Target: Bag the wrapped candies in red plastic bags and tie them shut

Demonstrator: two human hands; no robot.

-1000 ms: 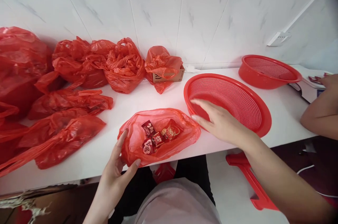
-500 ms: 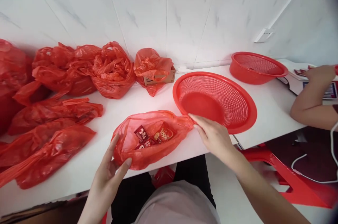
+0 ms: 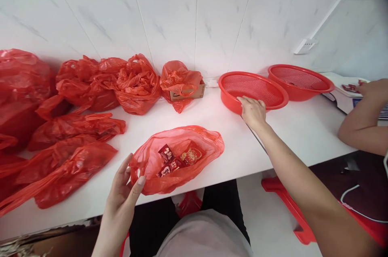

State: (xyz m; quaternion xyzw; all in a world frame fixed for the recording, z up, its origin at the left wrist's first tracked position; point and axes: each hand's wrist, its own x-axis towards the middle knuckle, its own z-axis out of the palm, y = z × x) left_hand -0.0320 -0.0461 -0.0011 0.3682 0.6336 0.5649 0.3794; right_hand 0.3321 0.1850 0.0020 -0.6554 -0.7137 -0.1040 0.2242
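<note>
An open red plastic bag (image 3: 182, 182) lies in front of me with several small red snack packets (image 3: 169, 166) inside. My left hand (image 3: 123, 190) grips the bag's left end, thumb on the near side and fingers at the far side. At the back, a red mesh basket (image 3: 228, 101) stands slightly tilted. My right hand (image 3: 254, 113) is closed over its near rim, fingertips inside. The basket's inner floor is mostly hidden.
Several filled red bags (image 3: 91, 160) crowd the left side. A small cardboard box (image 3: 188, 94) sits under another bag near the wall. A second basket (image 3: 303, 92) stands at right, beside a scale (image 3: 345, 101) where another person's arm (image 3: 363, 123) rests. A red stool (image 3: 291, 204) is below.
My right hand has left the bag's right end and now holds the basket, which has shifted back toward the wall. The bag's right end has loosened. My left hand stays at the bag.
</note>
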